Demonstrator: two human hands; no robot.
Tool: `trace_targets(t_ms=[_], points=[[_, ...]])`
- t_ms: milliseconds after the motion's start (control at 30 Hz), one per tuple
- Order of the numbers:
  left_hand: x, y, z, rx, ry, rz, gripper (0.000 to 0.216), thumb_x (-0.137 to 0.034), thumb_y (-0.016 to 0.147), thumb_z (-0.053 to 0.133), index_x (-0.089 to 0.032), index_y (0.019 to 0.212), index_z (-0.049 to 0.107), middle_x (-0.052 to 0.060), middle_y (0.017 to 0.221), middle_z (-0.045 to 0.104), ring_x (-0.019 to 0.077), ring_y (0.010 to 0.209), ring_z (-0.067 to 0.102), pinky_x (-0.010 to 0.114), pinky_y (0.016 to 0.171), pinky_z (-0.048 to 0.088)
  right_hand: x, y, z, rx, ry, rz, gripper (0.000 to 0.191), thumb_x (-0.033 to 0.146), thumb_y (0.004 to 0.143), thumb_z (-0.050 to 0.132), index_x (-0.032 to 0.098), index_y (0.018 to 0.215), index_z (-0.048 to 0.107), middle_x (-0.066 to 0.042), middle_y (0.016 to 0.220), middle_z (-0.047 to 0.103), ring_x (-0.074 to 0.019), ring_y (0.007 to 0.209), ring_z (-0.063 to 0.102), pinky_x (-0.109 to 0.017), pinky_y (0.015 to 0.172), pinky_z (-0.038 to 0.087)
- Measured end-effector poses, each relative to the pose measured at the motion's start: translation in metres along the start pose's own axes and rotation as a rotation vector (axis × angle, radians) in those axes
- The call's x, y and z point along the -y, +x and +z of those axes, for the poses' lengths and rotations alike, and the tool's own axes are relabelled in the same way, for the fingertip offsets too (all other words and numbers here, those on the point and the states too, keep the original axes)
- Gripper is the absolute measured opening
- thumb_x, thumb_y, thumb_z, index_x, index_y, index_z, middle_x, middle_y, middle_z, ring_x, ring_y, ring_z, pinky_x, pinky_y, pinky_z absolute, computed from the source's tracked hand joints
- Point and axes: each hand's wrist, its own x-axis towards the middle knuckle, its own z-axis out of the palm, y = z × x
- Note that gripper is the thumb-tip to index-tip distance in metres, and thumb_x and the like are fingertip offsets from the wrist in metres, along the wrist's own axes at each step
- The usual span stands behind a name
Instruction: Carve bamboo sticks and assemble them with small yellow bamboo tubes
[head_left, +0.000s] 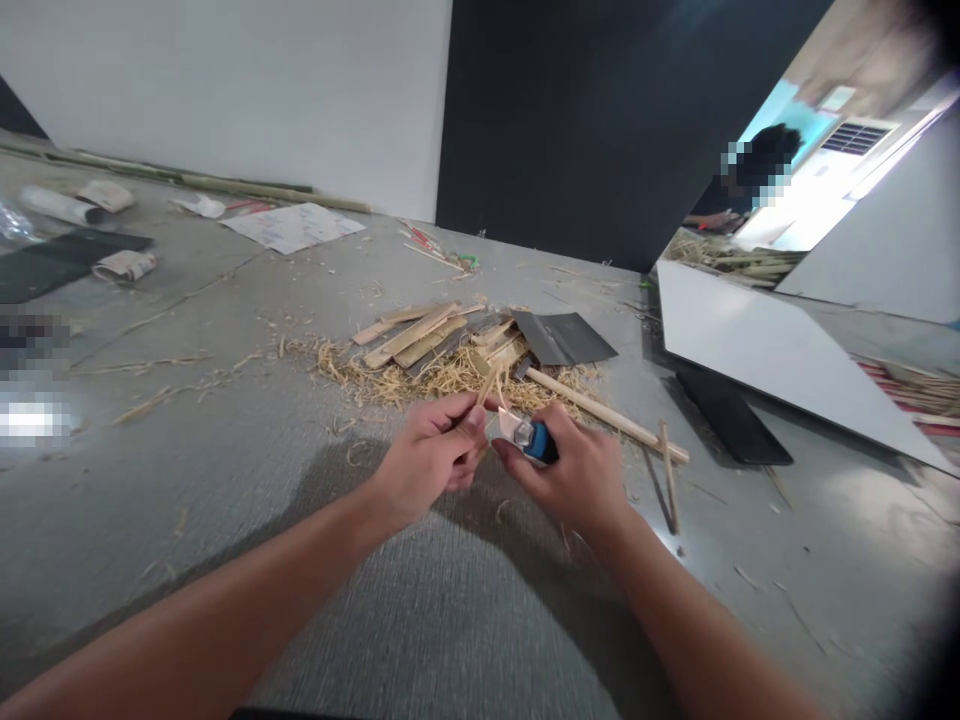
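Note:
My left hand [429, 458] is closed around a thin bamboo strip [487, 384], which sticks up above the thumb. My right hand [581, 468] grips a utility knife [540, 442] with a blue and black handle. Its wide blade points left, close to the strip and to the left fingertips; whether blade and strip touch I cannot tell. A pale curled shaving rises beside the blade. Just beyond both hands lies a heap of bamboo shavings [334, 368], with flat split bamboo pieces [418, 333] on top.
A dark grey sheet [566, 338] and a wooden stick [611, 412] lie by the heap. To the right are a black slab [731, 418] and a white panel [772, 355]. Papers [296, 228] lie back left. Another person [757, 170] is at the far right.

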Motion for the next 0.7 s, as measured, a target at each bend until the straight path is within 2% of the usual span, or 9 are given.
trace_targets(t_ms=[100, 200, 300, 433, 567, 700], points=[[0.0, -0.001, 0.0, -0.021, 0.052, 0.024, 0.018, -0.035, 0.092, 0.053, -0.018, 0.098, 0.056, -0.007, 0.054, 0.039, 0.0046, 0.039, 0.032, 0.018, 0.038, 0.03, -0.004, -0.003, 0.001, -0.142, 0.155, -0.054, 0.027, 0.041, 0.075, 0.069, 0.022, 0.08, 0.051, 0.004, 0.062, 0.056, -0.011, 0.052, 0.052, -0.024, 0.054, 0.036], [0.0, -0.002, 0.0, 0.048, 0.106, -0.014, 0.022, -0.038, 0.092, 0.052, -0.017, 0.099, 0.057, -0.008, 0.05, 0.04, 0.0052, 0.037, 0.033, 0.018, 0.035, 0.031, -0.002, -0.005, 0.0, -0.208, 0.286, -0.048, 0.027, 0.034, 0.073, 0.072, 0.022, 0.09, 0.055, 0.004, 0.071, 0.061, -0.01, 0.056, 0.053, -0.024, 0.057, 0.041], [-0.002, -0.002, 0.002, 0.122, 0.215, -0.032, 0.027, -0.042, 0.093, 0.05, -0.016, 0.085, 0.056, -0.007, 0.049, 0.044, 0.0045, 0.034, 0.035, 0.017, 0.034, 0.028, 0.005, -0.005, -0.001, -0.166, 0.435, -0.013, 0.023, 0.029, 0.076, 0.07, 0.021, 0.095, 0.06, 0.003, 0.071, 0.061, -0.0094, 0.054, 0.052, -0.024, 0.056, 0.043], [-0.005, -0.003, 0.004, 0.124, 0.385, -0.022, 0.037, -0.041, 0.092, 0.05, -0.015, 0.065, 0.051, -0.004, 0.05, 0.048, 0.0033, 0.033, 0.036, 0.016, 0.033, 0.026, 0.014, -0.002, -0.005, -0.151, 0.632, 0.182, 0.012, 0.029, 0.084, 0.062, 0.021, 0.092, 0.065, 0.005, 0.059, 0.055, -0.0094, 0.05, 0.048, -0.024, 0.051, 0.042], [-0.004, -0.003, 0.003, 0.129, 0.423, -0.058, 0.031, -0.038, 0.091, 0.049, -0.015, 0.072, 0.056, -0.003, 0.054, 0.053, 0.0035, 0.033, 0.036, 0.017, 0.033, 0.027, 0.016, 0.001, -0.006, -0.069, 0.774, 0.354, 0.016, 0.035, 0.083, 0.064, 0.019, 0.082, 0.067, 0.003, 0.057, 0.056, -0.01, 0.049, 0.047, -0.024, 0.048, 0.041], [0.001, -0.002, 0.003, 0.116, 0.464, -0.056, 0.033, -0.037, 0.091, 0.05, -0.016, 0.065, 0.053, -0.003, 0.054, 0.052, 0.0046, 0.04, 0.038, 0.017, 0.038, 0.029, 0.012, 0.002, -0.004, -0.037, 0.83, 0.376, 0.02, 0.037, 0.083, 0.065, 0.019, 0.074, 0.066, 0.004, 0.052, 0.052, -0.0092, 0.045, 0.043, -0.024, 0.045, 0.038]])
